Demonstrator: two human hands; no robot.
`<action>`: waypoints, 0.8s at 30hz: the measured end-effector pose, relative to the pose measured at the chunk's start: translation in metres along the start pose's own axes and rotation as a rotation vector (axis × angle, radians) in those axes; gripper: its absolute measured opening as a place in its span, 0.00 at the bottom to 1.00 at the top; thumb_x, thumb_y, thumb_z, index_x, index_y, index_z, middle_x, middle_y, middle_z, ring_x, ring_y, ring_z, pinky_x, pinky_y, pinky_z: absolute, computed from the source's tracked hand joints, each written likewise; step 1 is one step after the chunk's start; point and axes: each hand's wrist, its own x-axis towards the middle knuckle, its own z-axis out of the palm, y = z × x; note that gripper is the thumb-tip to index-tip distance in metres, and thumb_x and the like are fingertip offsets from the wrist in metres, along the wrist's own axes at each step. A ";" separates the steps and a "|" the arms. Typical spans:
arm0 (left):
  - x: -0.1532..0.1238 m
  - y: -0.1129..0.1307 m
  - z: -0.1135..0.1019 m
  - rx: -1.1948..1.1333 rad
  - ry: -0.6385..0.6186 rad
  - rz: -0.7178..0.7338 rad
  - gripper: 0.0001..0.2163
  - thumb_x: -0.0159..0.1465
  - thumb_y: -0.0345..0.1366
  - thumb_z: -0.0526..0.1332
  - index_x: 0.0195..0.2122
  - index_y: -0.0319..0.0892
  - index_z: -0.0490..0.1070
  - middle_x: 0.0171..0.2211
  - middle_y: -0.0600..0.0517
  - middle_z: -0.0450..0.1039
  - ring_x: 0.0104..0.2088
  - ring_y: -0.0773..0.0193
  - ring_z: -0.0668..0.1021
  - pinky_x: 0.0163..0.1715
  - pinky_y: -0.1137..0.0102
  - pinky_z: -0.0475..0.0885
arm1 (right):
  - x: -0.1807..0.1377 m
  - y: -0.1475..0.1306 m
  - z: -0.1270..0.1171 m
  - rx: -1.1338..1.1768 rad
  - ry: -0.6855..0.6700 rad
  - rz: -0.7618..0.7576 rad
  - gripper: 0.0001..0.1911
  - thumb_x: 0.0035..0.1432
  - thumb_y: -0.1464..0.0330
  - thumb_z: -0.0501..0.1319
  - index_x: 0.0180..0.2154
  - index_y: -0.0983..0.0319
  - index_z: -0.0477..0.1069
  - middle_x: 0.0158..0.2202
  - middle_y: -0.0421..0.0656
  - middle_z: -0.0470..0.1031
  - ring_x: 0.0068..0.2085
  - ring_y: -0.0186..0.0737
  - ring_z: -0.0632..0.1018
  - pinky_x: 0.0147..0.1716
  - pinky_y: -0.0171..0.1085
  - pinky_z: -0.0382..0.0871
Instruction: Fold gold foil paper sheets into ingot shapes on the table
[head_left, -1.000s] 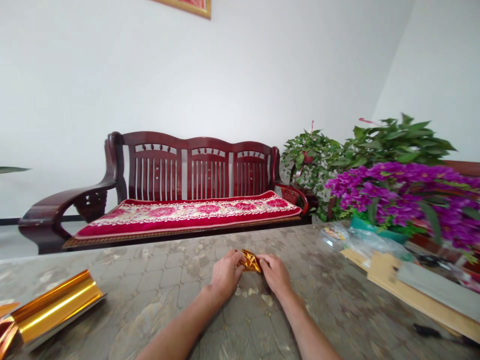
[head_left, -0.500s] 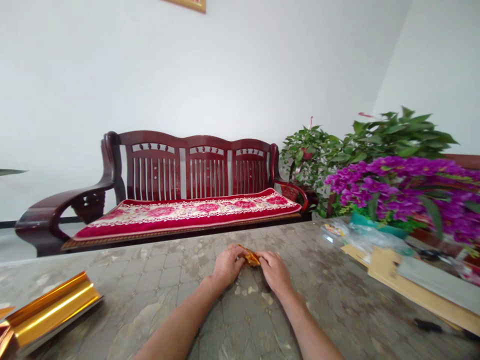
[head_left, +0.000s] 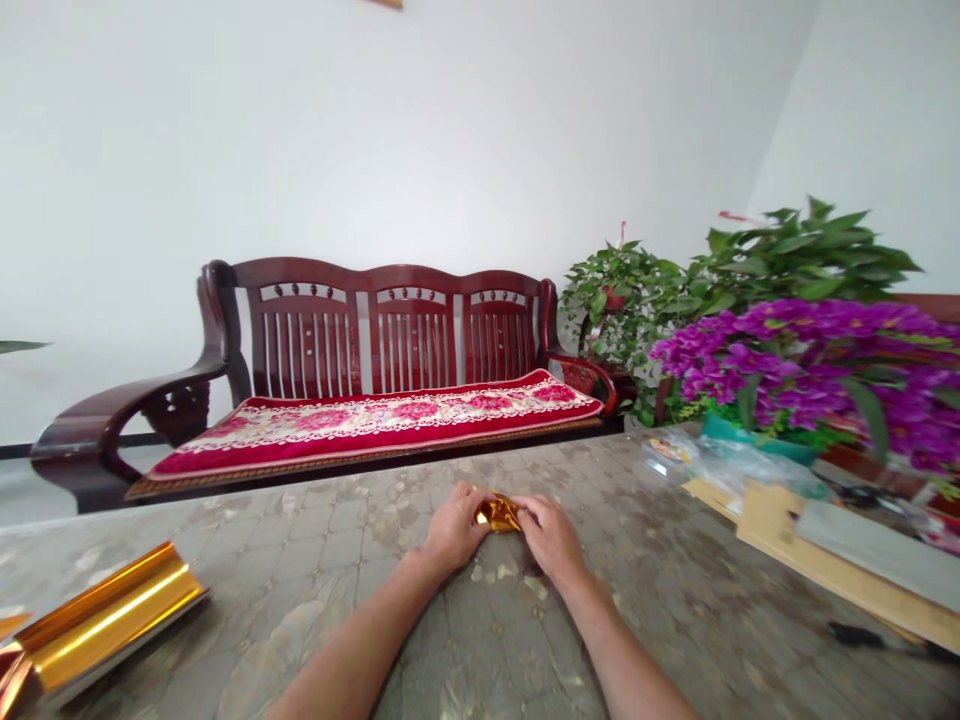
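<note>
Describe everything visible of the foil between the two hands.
The foil is a small, shiny gold piece with darker amber creases, apparently thin metallic film or paper. It looks crumpled or folded, its uneven facets catching the light. The left hand and the right hand hold it at opposite ends, hiding part of it. It is at or just above the table; whether it rests there is unclear.

The lone head-worn camera looks forward and slightly down over the surface (head_left: pixel 240 560), from behind and above the left hand (head_left: pixel 451 530) and right hand (head_left: pixel 553 540), fairly near them, past the far edge to a wooden settee (head_left: pixel 409 280) and wall (head_left: pixel 465 130).
</note>
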 end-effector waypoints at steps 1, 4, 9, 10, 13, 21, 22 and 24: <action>0.001 -0.001 0.000 -0.002 -0.007 0.009 0.15 0.58 0.28 0.61 0.46 0.47 0.74 0.40 0.52 0.69 0.38 0.65 0.74 0.40 0.73 0.68 | 0.000 0.000 0.000 0.000 -0.004 0.000 0.18 0.59 0.70 0.52 0.44 0.56 0.78 0.45 0.42 0.79 0.48 0.43 0.76 0.50 0.40 0.66; 0.004 -0.005 -0.002 -0.010 -0.007 0.027 0.12 0.57 0.25 0.60 0.41 0.45 0.74 0.39 0.52 0.69 0.37 0.65 0.74 0.40 0.73 0.67 | 0.000 0.000 0.000 -0.002 -0.014 -0.002 0.18 0.58 0.71 0.53 0.45 0.56 0.78 0.45 0.42 0.79 0.48 0.44 0.76 0.50 0.40 0.66; 0.004 -0.005 -0.004 -0.041 0.069 0.026 0.08 0.58 0.25 0.59 0.35 0.42 0.72 0.35 0.53 0.67 0.35 0.65 0.72 0.37 0.73 0.66 | 0.001 0.001 0.002 -0.005 -0.020 0.001 0.19 0.58 0.72 0.52 0.45 0.57 0.78 0.46 0.43 0.79 0.49 0.43 0.76 0.51 0.40 0.66; 0.003 -0.004 -0.004 -0.048 0.085 0.028 0.07 0.58 0.24 0.58 0.34 0.42 0.72 0.35 0.53 0.67 0.34 0.65 0.72 0.37 0.73 0.66 | 0.001 0.001 0.002 -0.006 -0.021 0.002 0.19 0.58 0.72 0.52 0.45 0.57 0.78 0.46 0.42 0.79 0.49 0.43 0.76 0.51 0.40 0.65; 0.003 -0.004 -0.002 -0.068 0.113 0.035 0.07 0.58 0.25 0.58 0.33 0.42 0.73 0.33 0.53 0.66 0.33 0.66 0.71 0.36 0.73 0.66 | 0.001 0.001 0.003 -0.012 -0.025 0.001 0.19 0.57 0.73 0.53 0.45 0.56 0.78 0.46 0.41 0.79 0.49 0.43 0.75 0.51 0.39 0.65; 0.008 -0.013 0.009 -0.106 0.137 0.031 0.09 0.58 0.25 0.59 0.37 0.43 0.75 0.35 0.53 0.67 0.31 0.67 0.72 0.36 0.72 0.67 | 0.000 0.001 0.002 -0.033 -0.037 0.002 0.18 0.56 0.74 0.54 0.44 0.57 0.78 0.46 0.41 0.79 0.49 0.43 0.75 0.51 0.39 0.64; 0.008 -0.014 0.009 -0.110 0.139 0.032 0.11 0.58 0.25 0.59 0.39 0.43 0.75 0.36 0.53 0.68 0.30 0.67 0.72 0.36 0.71 0.67 | 0.001 0.001 0.002 -0.034 -0.037 0.003 0.18 0.56 0.74 0.54 0.44 0.57 0.78 0.46 0.41 0.79 0.49 0.43 0.75 0.51 0.39 0.64; 0.009 -0.015 0.010 -0.117 0.145 0.033 0.14 0.57 0.23 0.59 0.41 0.44 0.75 0.37 0.53 0.68 0.30 0.68 0.72 0.37 0.71 0.68 | 0.001 0.002 0.003 -0.035 -0.038 0.005 0.19 0.56 0.74 0.54 0.44 0.57 0.78 0.46 0.41 0.79 0.49 0.42 0.75 0.51 0.39 0.64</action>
